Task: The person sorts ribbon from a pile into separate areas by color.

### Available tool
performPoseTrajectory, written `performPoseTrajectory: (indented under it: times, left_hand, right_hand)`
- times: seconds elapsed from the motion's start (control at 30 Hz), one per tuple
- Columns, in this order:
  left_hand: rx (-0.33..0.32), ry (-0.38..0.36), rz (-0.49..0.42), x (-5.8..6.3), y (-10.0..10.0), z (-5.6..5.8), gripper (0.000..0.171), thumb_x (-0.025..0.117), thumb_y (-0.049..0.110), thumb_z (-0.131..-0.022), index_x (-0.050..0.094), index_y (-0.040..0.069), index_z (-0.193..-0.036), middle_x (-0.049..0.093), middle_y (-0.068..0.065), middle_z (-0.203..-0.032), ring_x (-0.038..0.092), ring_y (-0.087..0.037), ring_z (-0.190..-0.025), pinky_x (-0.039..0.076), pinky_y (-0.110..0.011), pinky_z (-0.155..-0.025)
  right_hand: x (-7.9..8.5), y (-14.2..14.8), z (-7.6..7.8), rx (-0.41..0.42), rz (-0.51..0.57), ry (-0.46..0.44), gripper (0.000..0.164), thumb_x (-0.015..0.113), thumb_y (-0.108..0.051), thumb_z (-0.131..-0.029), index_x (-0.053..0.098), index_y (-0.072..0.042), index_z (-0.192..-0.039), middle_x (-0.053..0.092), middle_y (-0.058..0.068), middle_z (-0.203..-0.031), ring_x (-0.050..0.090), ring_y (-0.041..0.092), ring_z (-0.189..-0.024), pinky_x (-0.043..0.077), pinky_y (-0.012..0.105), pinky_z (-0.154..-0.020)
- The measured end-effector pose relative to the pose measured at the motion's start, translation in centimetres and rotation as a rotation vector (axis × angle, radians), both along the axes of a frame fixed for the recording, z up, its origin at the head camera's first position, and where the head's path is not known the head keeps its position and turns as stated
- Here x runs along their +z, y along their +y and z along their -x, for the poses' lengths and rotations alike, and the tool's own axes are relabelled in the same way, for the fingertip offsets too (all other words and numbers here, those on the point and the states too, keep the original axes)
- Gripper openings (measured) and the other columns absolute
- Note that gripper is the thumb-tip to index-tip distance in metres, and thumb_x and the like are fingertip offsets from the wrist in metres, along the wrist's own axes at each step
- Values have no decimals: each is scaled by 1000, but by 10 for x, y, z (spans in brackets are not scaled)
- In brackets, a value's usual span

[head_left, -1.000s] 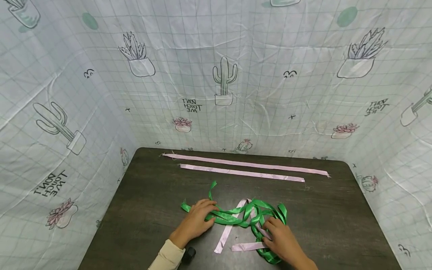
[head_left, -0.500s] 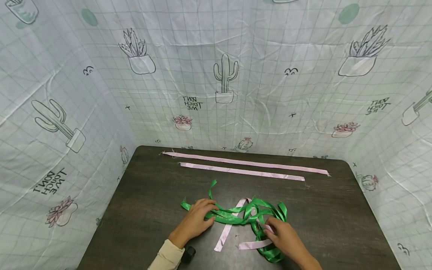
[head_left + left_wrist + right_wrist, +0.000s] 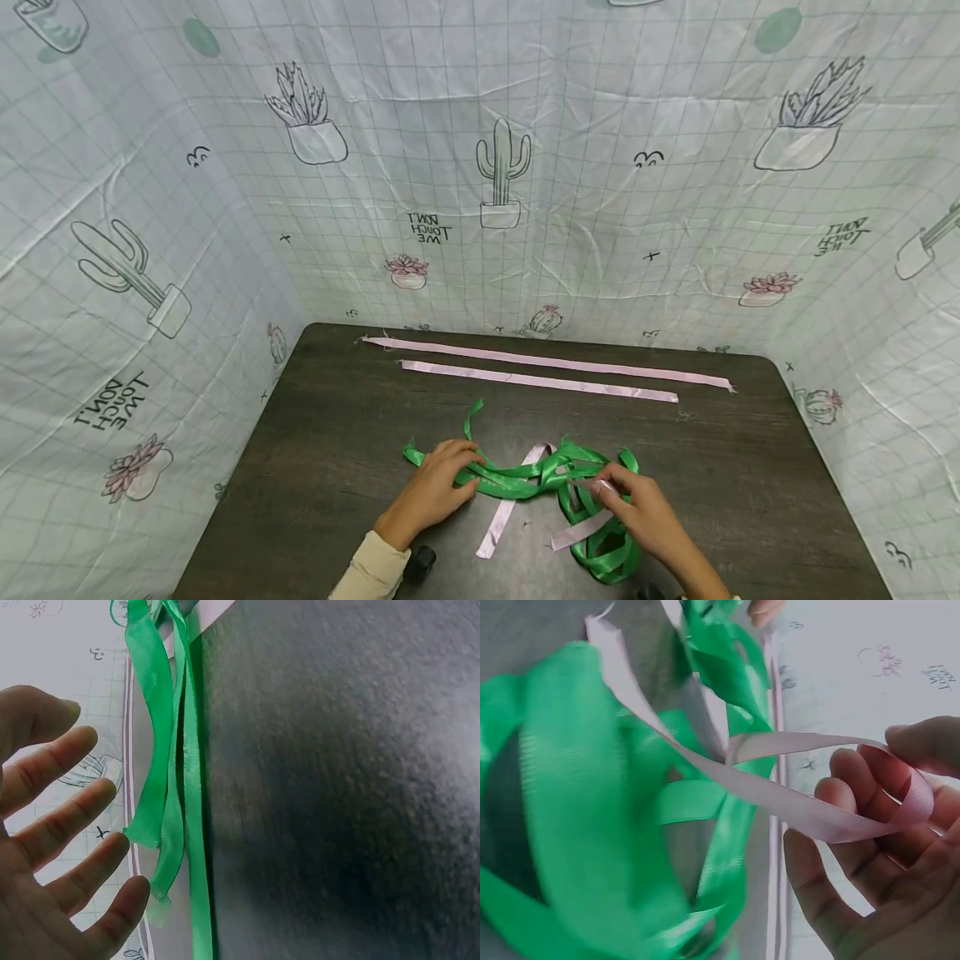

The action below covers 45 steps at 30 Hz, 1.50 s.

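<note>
A tangle of shiny green ribbon (image 3: 517, 485) lies on the dark table between my hands. My left hand (image 3: 435, 487) rests at the tangle's left part; in the left wrist view its fingers (image 3: 82, 817) are spread beside loose green ends. With thumb and fingers my right hand (image 3: 637, 508) pinches a pale pink ribbon (image 3: 780, 806), which loops over the fingers and trails back among the green loops. One pink tail (image 3: 495, 529) comes out from under the green ribbon toward the front.
Two straight pink ribbons, a longer one (image 3: 547, 361) and a shorter one (image 3: 540, 382), lie along the back of the table (image 3: 322, 433). A cloth with printed cactuses (image 3: 360, 208) hangs on three sides. Something small and black (image 3: 420, 565) sits beside the left wrist.
My right hand has lifted and drawn the pink ribbon back and rightward, so its short end has shifted right. Green loops beneath it have moved. The left hand has stayed put.
</note>
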<state>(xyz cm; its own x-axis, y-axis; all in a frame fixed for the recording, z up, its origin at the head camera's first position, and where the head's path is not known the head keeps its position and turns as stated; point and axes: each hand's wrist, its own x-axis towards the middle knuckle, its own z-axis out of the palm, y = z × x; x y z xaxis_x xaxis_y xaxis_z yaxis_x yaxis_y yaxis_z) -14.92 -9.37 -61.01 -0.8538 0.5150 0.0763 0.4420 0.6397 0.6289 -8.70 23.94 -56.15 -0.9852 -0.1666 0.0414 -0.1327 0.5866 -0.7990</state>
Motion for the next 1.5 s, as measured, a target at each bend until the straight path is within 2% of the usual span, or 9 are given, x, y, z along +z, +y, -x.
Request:
performPoseTrajectory:
  times: [0.27, 0.5, 0.67, 0.8, 0.93, 1.07, 1.2, 1.33, 1.5]
  left_hand:
    - [0, -7, -33, 6, 2, 0, 26, 72, 20, -100, 73, 15, -126, 62, -10, -145, 52, -35, -140, 45, -63, -109]
    - [-2, 6, -57, 8, 4, 1, 25, 73, 17, -99, 73, 14, -124, 62, -10, -144, 53, -35, -139, 46, -63, -107]
    - [-18, 7, -88, 11, 4, 2, 26, 73, 14, -99, 72, 11, -124, 62, -13, -143, 53, -36, -138, 46, -65, -106]
    - [-31, 6, -114, 15, 5, 2, 26, 71, 15, -100, 72, 10, -126, 62, -14, -144, 54, -37, -138, 45, -65, -107]
    - [-52, -27, -157, 22, 11, 3, 28, 69, 16, -102, 70, 11, -129, 60, -13, -146, 53, -35, -139, 45, -62, -110]
    - [-88, -90, -235, 33, 25, 6, 30, 66, 18, -105, 67, 13, -134, 59, -9, -148, 54, -28, -140, 47, -53, -113]
    - [-136, -151, -350, 46, 47, 9, 34, 64, 20, -106, 63, 18, -140, 58, -5, -150, 54, -22, -140, 49, -50, -112]
    - [-183, -193, -497, 58, 69, 12, 37, 61, 23, -108, 59, 21, -145, 59, -1, -149, 57, -19, -137, 52, -45, -109]
    - [-254, -260, -667, 72, 90, 15, 37, 54, 28, -111, 57, 19, -147, 59, -1, -149, 57, -19, -136, 51, -36, -109]
  right_hand:
    - [31, -1, 14, 8, 55, 157, 10, 64, -5, -103, 70, -10, -95, 60, -8, -76, 51, 2, -64, 43, 25, -56]
    - [68, 6, 27, -14, 49, 294, 14, 65, 1, -101, 70, -11, -100, 63, -6, -82, 54, 3, -68, 45, 24, -60]
    - [92, 7, 31, -33, 62, 335, 16, 64, 3, -100, 69, -12, -100, 65, 0, -85, 56, 6, -69, 45, 23, -61]
    - [108, 4, 32, -48, 72, 380, 18, 66, 7, -98, 71, -10, -101, 66, -7, -89, 56, 4, -72, 46, 19, -64]
    - [120, 1, 34, -32, 88, 429, 22, 66, 10, -96, 72, -10, -101, 66, -7, -88, 56, 4, -72, 47, 18, -64]
    - [127, -3, 34, 1, 118, 452, 25, 66, 13, -94, 72, -10, -102, 67, -7, -89, 55, 5, -71, 46, 20, -64]
    - [130, -7, 32, 31, 135, 448, 26, 65, 14, -94, 72, -11, -101, 66, -5, -87, 53, 6, -70, 45, 22, -62]
    - [131, -10, 31, 39, 129, 441, 26, 65, 13, -95, 71, -12, -100, 65, -4, -87, 53, 6, -69, 44, 23, -60]
    - [132, -12, 29, 60, 124, 430, 26, 65, 12, -96, 70, -14, -98, 66, -5, -91, 52, 7, -69, 43, 25, -58]
